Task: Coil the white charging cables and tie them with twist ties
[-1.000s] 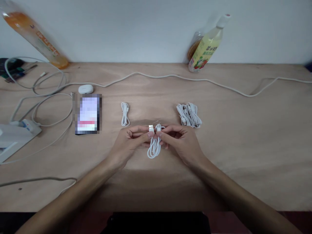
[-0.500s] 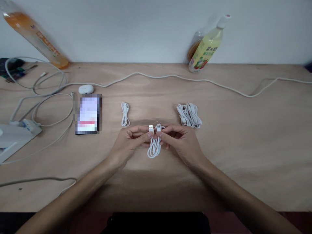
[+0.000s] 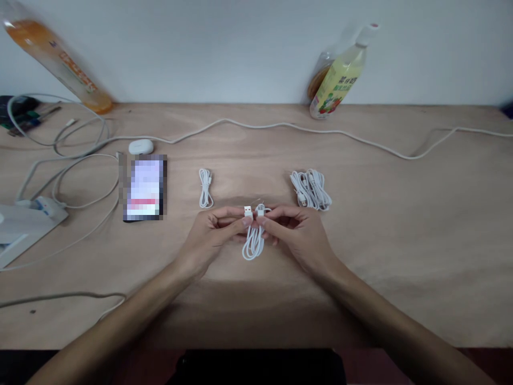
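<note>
Between my two hands a looped white cable (image 3: 252,247) hangs over the wooden table, its two plugs pointing up. My left hand (image 3: 212,230) pinches the USB plug (image 3: 248,211) between thumb and fingers. The other plug (image 3: 261,210) is pinched by my right hand (image 3: 302,230), close beside the first one. One coiled white cable (image 3: 206,188) lies beyond my left hand. Beyond my right hand sits a bunch of coiled white cables (image 3: 311,190).
A phone (image 3: 144,188) and a white earbud case (image 3: 141,147) lie at left, near a power strip (image 3: 28,227) and loose cords. A long cord (image 3: 284,125) crosses the table (image 3: 401,224). Two bottles, orange (image 3: 60,64) and yellow (image 3: 339,80), stand by the wall.
</note>
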`<state>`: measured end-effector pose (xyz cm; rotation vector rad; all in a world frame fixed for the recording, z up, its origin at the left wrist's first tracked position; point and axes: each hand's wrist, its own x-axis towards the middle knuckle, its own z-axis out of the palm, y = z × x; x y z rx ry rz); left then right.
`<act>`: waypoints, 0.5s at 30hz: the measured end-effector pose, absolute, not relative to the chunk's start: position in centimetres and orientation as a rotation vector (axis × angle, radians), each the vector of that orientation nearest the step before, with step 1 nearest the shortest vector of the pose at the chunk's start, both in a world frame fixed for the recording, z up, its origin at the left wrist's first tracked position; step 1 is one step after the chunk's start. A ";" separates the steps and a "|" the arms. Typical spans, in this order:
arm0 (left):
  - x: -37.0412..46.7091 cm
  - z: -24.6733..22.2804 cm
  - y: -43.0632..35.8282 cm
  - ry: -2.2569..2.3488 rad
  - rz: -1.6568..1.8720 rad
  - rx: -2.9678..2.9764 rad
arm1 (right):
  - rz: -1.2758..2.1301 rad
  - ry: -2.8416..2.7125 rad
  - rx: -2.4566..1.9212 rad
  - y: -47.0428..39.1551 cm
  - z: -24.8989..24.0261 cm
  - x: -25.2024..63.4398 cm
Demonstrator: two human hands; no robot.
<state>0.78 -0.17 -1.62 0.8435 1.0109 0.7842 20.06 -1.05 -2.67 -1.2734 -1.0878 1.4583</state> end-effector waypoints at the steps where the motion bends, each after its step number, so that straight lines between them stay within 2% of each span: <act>1: 0.8 -1.7 -0.2 1.003 0.785 0.844 | 1.463 -1.086 -1.270 -1.0 -2.7 20.1; 15: 0.7 -2.0 -0.1 0.968 0.795 0.825 | 1.459 -1.093 -1.261 -1.0 -2.8 20.1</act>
